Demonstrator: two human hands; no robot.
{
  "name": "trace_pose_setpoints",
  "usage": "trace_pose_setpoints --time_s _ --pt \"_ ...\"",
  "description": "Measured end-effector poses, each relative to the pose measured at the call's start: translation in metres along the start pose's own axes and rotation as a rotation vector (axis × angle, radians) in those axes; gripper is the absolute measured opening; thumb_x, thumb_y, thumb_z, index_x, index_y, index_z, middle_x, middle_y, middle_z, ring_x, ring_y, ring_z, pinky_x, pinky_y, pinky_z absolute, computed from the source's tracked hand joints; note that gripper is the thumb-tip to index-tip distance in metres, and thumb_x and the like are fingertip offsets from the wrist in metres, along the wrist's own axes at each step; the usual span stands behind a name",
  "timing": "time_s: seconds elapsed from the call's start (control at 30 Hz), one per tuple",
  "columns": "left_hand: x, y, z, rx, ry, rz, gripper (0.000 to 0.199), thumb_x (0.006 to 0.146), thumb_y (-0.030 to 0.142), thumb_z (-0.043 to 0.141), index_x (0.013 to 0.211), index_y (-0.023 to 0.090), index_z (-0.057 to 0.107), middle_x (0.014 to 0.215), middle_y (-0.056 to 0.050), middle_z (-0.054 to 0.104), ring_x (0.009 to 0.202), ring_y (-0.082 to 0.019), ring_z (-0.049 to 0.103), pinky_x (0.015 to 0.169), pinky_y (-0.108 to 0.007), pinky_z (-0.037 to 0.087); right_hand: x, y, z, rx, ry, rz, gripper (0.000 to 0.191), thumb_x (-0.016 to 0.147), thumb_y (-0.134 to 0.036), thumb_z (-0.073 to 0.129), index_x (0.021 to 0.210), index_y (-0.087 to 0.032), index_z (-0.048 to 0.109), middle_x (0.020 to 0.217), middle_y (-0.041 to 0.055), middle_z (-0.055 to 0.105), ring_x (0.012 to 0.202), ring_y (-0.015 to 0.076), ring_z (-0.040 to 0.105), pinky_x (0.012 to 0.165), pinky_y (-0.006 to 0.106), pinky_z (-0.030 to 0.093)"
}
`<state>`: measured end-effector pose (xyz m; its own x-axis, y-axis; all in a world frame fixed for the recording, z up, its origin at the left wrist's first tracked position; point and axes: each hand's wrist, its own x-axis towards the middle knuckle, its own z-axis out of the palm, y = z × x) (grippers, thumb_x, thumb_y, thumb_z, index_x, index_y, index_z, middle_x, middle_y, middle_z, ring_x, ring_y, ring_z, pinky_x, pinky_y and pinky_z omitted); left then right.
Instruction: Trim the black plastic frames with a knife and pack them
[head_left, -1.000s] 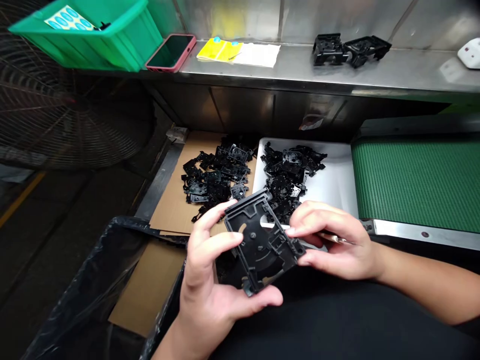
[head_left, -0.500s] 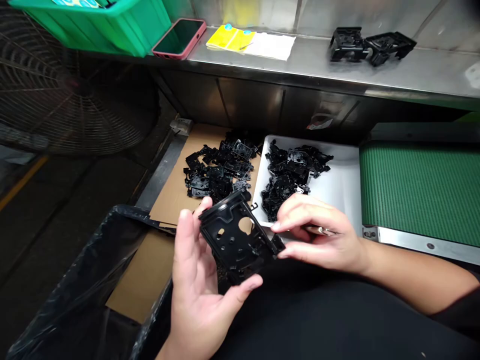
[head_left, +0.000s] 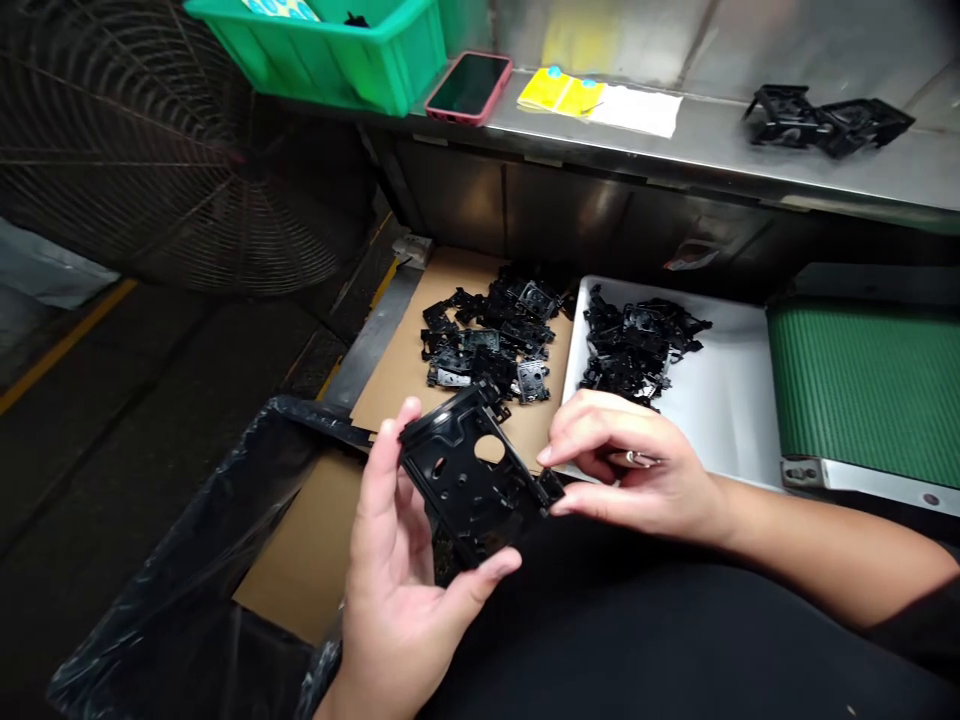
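Observation:
A black plastic frame with a round hole is held tilted in front of me. My left hand grips it by its left and lower edges, between the fingers and thumb. At its right corner, my right hand pinches the frame with thumb and index finger. A thin metal tool is tucked in the curled fingers of that hand. Beyond the frame, a pile of black parts lies on brown cardboard. More black parts lie in a white tray.
A green ribbed belt is at the right. The metal shelf bears a green bin, a phone, yellow and white papers and black frames. A fan and a black-lined bin are at the left.
The view has swung left, so the surroundings sit farther right in the picture. Both hands keep their hold on the black frame, nearly unchanged.

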<state>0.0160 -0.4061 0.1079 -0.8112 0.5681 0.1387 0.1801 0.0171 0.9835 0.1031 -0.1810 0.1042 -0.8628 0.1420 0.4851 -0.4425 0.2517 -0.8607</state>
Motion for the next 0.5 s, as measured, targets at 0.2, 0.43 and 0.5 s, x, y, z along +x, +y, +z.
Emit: trace_pose_setpoints --time_s 0.2,0.43,0.5 --pt "-0.007 -0.019 -0.073 0.004 0.026 -0.015 0.112 0.077 0.019 0.094 0.167 0.048 0.035 0.182 -0.003 0.027 0.163 -0.036 0.035 0.126 -0.05 0.045 0.03 0.008 0.065 0.014 -0.057 0.017 0.024 0.094 -0.02 0.084 0.117 -0.018 0.075 0.096 0.0053 0.072 0.072 0.0125 0.056 0.059 0.026 0.048" --pt "-0.03 -0.051 -0.154 -0.135 0.096 -0.227 0.109 0.083 0.023 0.089 0.17 0.047 0.027 0.173 -0.008 0.043 0.158 -0.034 0.046 0.127 -0.054 0.043 0.061 0.035 0.146 0.008 -0.196 0.037 0.025 0.094 -0.021 0.084 0.117 -0.016 0.074 0.099 0.0084 0.073 0.086 0.017 0.066 0.067 0.027 0.054" --pt "-0.036 -0.064 -0.167 -0.296 0.117 -0.303 0.108 0.086 0.031 0.088 0.171 0.044 0.023 0.17 -0.01 0.047 0.155 -0.034 0.051 0.126 -0.053 0.045 0.066 0.049 0.174 -0.012 -0.255 0.017 0.024 0.097 -0.019 0.081 0.119 -0.015 0.073 0.098 0.009 0.073 0.091 0.0178 0.068 0.075 0.028 0.057"
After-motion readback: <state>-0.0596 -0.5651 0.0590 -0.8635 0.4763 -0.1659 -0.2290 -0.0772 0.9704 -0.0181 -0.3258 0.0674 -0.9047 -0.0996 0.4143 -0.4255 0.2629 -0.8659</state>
